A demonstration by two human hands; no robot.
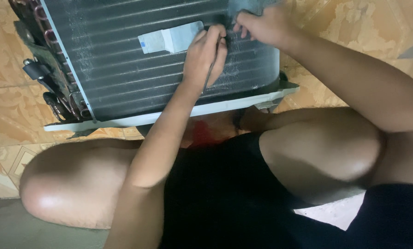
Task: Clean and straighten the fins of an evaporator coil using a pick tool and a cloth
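Head view: a dark finned coil unit (123, 69) is seen in the upper half of the frame, its long axis running from upper left to lower right, copper tube bends (54, 99) at its left end. The left hand (205, 57) is closed around a thin metal tool (209, 76) pressed against the fins, pointing down-left. The right hand (261, 25), fingers curled, rests on the fins at upper right; whether anything is gripped cannot be told.

Dim, soft, sheen on knees
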